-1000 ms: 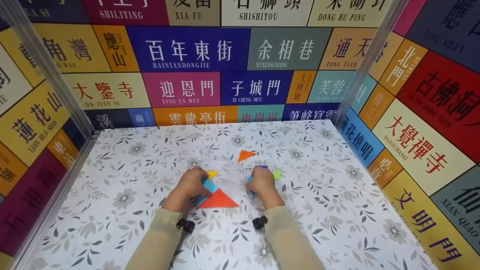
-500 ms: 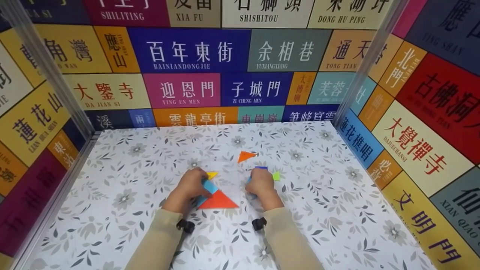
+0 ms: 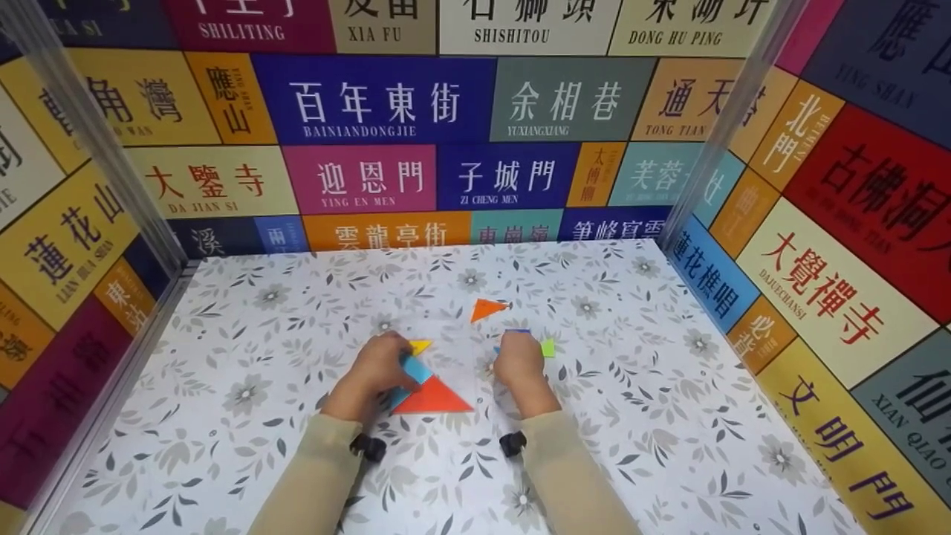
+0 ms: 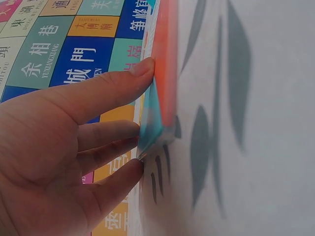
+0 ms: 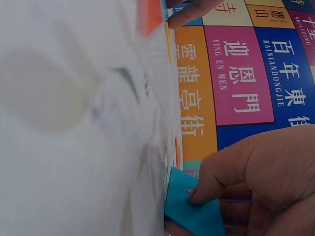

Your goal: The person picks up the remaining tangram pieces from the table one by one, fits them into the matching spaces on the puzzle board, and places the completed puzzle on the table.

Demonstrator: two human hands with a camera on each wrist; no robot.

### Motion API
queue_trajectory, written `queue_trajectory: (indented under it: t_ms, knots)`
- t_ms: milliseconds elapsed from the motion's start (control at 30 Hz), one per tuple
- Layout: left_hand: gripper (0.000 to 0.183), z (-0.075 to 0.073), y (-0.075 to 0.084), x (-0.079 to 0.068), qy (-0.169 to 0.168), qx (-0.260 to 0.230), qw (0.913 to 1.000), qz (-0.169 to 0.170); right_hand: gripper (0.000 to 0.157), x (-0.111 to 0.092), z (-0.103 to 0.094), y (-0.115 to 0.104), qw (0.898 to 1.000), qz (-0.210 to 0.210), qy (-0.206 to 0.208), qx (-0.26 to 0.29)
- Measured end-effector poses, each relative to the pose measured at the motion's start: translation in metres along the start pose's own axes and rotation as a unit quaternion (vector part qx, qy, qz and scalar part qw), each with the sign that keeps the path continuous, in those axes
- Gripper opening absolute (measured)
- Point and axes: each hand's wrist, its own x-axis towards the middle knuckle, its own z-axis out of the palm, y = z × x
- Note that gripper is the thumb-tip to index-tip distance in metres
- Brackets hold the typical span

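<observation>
My left hand (image 3: 379, 362) rests on a group of flat tangram pieces, its fingers fairly straight. Its fingertips touch the light blue piece (image 4: 150, 118), and the thumb lies by the border with the red triangle (image 3: 435, 397). A yellow piece (image 3: 421, 347) shows past the fingers, partly covered. My right hand (image 3: 520, 362) pinches a teal tangram piece (image 5: 192, 204) between thumb and finger, tilted up from the table. In the head view that hand hides most of it. Behind the right hand are a dark blue piece (image 3: 518, 331) and a green piece (image 3: 548, 348), both partly hidden.
A small orange triangle (image 3: 488, 309) lies farther back on the table. The table cover (image 3: 245, 446) is white with grey flowers and leaves. Panels of coloured name signs (image 3: 371, 96) stand behind and at both sides, joined by clear corner strips.
My right hand has turned slightly, and less of the teal piece shows beside it in the head view. The left hand and the pieces under it look unmoved.
</observation>
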Motion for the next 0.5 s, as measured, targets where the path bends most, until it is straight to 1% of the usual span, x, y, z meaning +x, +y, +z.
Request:
queue_trajectory:
  t_ms: [100,167,267,367,500]
  knots:
    - [0.065,-0.0003,-0.0001,-0.0005,0.002,-0.002,1.0,0.003,0.018,0.0011,-0.0004,0.0001,1.0,-0.002,0.007,-0.005]
    - [0.064,-0.0002,-0.0005,-0.001,0.006,0.003,0.9999,0.014,0.018,0.0018,-0.0011,0.0002,1.0,0.003,0.006,0.004]
    - [0.064,0.0004,-0.0014,-0.0016,0.018,0.013,0.999,0.038,0.021,0.0024,-0.003,0.0002,0.999,0.022,-0.004,0.047]
    - [0.064,0.0006,-0.0019,-0.0019,0.026,0.021,0.998,0.053,0.024,0.0021,-0.0057,-0.0003,0.995,0.042,-0.016,0.093]
    - [0.064,-0.0002,-0.0016,-0.0019,0.025,0.016,0.9983,0.049,0.018,0.0027,-0.0087,0.0002,0.991,0.048,-0.015,0.128]
